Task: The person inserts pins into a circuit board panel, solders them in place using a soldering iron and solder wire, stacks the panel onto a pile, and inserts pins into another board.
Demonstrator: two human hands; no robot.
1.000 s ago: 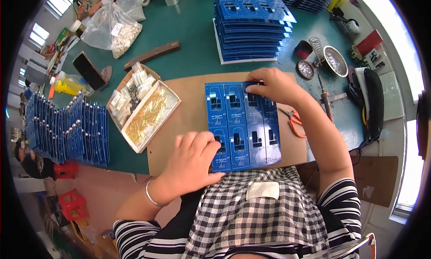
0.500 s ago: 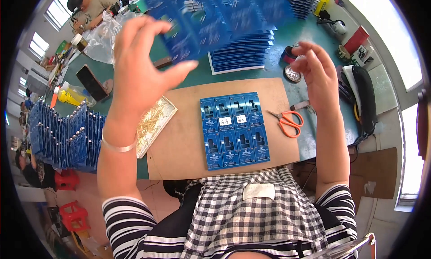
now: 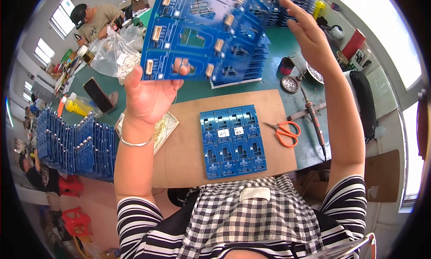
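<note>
**Raised panel of blue circuit boards under inspection at the bench**

While the left hand (image 3: 150, 95) pinches the lower edge of a blue panel of circuit boards (image 3: 202, 34), thumb on the near face and fingers behind, the panel is lifted high above the green table (image 3: 251, 90), tilted toward the head. Good practice at this step, in my judgement, is to grip by the edge only and keep off the gold-coloured connectors. At far left a row of upright blue boards (image 3: 72, 142) stands on edge; near it lie a yellow bottle (image 3: 76, 107), a dark phone (image 3: 99, 95) and a clear bag of parts (image 3: 114, 54). A tray of small metal parts (image 3: 162, 126) sits partly behind the left wrist. Centre, a second blue panel (image 3: 232, 140) lies flat on the brown mat (image 3: 188, 147). Orange scissors (image 3: 285, 132) and a soldering iron (image 3: 314, 122) lie just right of it (both close under the raised arm). The right hand (image 3: 310, 32) is open, fingers spread, touching nothing that I can tell. A stack of blue boards (image 3: 251, 66) behind narrows the room to set down.
</note>
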